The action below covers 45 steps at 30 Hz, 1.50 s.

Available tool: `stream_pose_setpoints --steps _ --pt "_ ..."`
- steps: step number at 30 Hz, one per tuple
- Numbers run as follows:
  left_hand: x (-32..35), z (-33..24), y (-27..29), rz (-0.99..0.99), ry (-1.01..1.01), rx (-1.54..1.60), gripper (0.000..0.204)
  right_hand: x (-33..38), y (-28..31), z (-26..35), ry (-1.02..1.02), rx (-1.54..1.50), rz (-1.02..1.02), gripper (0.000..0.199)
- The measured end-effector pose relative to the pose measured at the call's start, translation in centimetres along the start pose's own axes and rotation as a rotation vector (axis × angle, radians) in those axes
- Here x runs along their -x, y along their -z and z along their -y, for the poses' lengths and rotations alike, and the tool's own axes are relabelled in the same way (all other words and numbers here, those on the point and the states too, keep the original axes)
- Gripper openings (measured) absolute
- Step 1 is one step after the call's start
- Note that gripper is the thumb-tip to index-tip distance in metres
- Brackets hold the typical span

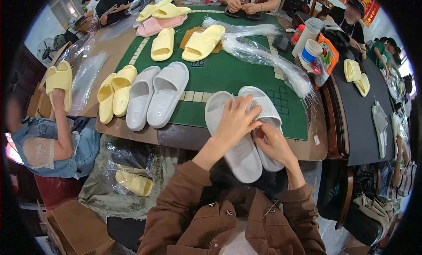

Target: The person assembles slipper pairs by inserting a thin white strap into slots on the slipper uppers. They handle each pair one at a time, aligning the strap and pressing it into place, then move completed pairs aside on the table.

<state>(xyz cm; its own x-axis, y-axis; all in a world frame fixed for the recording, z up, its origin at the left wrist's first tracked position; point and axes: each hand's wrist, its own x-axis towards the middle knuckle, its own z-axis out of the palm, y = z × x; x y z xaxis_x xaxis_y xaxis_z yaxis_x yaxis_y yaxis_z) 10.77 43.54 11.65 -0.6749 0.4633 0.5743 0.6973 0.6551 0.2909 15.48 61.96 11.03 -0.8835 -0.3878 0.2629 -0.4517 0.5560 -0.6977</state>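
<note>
A pair of light grey slide slippers lies at the table's near edge, heels toward me: the left slipper (242,160) and the right slipper (273,162). Across their ribbed straps rests my left hand (235,123), its thumb and fingertips bent together between the two straps. My right hand (276,143) is curled over the right slipper, fingertips at the strap's inner edge, meeting those of my left. Whatever is pinched there is too small or hidden to make out. Left of my hands stand another grey pair (167,96) and a yellow pair (116,94).
More yellow slippers (203,43) and a pink pair (161,25) are farther back on the green mat (220,79). Bundles of clear plastic strands (272,57) stretch to the right, beside tubs (311,50). One person (57,136) sits at left, another's hands (244,6) are opposite.
</note>
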Motion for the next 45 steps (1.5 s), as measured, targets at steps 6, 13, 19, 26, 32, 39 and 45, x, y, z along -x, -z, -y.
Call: stream_pose_setpoints --steps 6,13,19,26,32,39,45 --pt "-1.2 1.9 0.1 0.083 -0.071 0.087 0.042 1.5 2.0 1.4 -0.358 -0.388 -0.103 0.033" --pt "1.3 -3.2 2.9 0.076 0.015 0.610 0.050 1.5 6.5 7.2 -0.272 -0.855 -0.453 0.026" --pt "2.7 -11.1 3.5 0.280 0.244 1.281 0.046 0.1 5.6 11.8 -0.097 -1.000 -0.610 0.042" --pt "4.0 -8.5 8.2 0.493 0.383 1.278 0.017 2.9 9.5 6.2 -0.329 -0.720 -0.659 0.039" --pt "6.0 -7.2 7.5 0.189 0.281 1.805 0.023 5.3 6.7 3.9 -0.572 -0.670 -0.480 0.031" --pt "5.4 -8.2 6.4 0.244 0.314 1.310 0.049 4.0 6.4 8.3 -0.435 -1.063 -0.397 0.031" --pt "5.7 -11.5 4.3 0.404 0.418 1.638 0.059 1.9 5.4 11.2 -0.335 -0.937 -0.208 0.042"
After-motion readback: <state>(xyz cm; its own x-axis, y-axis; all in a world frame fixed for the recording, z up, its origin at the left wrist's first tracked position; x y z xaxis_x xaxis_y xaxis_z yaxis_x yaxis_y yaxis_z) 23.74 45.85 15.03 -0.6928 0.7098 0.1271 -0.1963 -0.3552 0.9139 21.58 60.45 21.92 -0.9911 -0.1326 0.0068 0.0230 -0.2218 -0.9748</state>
